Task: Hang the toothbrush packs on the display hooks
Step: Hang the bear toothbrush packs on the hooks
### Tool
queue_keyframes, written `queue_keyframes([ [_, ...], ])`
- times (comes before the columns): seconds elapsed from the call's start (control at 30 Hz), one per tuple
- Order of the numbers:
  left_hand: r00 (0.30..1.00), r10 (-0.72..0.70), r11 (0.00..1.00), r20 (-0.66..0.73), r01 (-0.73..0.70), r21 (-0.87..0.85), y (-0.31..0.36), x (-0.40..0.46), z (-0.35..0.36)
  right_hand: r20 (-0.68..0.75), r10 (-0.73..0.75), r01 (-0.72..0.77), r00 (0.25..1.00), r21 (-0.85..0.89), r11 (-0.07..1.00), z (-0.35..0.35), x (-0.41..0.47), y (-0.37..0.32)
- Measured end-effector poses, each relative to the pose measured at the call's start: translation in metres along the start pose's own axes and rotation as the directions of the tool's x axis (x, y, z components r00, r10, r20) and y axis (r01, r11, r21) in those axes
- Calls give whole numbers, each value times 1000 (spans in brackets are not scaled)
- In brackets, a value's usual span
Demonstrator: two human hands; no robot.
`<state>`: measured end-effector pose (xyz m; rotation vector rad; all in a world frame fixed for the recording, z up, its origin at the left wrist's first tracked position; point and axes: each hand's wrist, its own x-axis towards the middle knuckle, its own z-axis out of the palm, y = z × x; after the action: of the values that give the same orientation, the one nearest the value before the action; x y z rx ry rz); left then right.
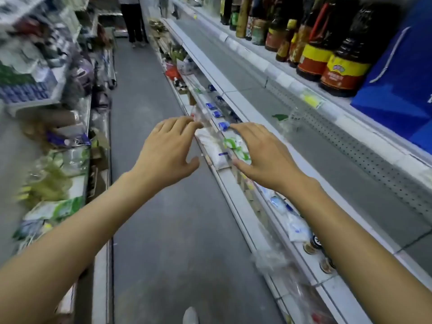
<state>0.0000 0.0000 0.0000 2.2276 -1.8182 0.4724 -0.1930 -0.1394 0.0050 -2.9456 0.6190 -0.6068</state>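
Observation:
Both my hands reach forward over a shop aisle toward the right-hand shelving. My left hand (168,150) is spread with loosely bent fingers and holds nothing. My right hand (259,153) is also spread, its fingertips close to a white and green pack (236,146) on a lower shelf, whether touching I cannot tell. Small blue-tagged packs (217,113) hang or lie in a row just beyond my fingers. A clear pack (292,120) stands out from the pegboard back panel (350,141). The picture is blurred, so I cannot make out toothbrushes or hooks.
Dark sauce bottles (332,54) and a blue box (402,78) fill the upper right shelf. Packaged goods crowd the left shelving (53,160). A person (133,19) stands at the far end of the grey aisle floor (168,230). A shoe tip (190,315) shows below.

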Motion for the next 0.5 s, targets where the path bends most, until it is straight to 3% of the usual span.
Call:
queue_keyframes([
  [0.23, 991, -127, 991, 28, 126, 31, -77, 11, 24, 101, -63, 61, 993, 30, 998, 44, 94, -15],
  [0.5, 965, -263, 963, 25, 260, 73, -151, 52, 55, 118, -220, 214, 968, 60, 975, 102, 205, -12],
])
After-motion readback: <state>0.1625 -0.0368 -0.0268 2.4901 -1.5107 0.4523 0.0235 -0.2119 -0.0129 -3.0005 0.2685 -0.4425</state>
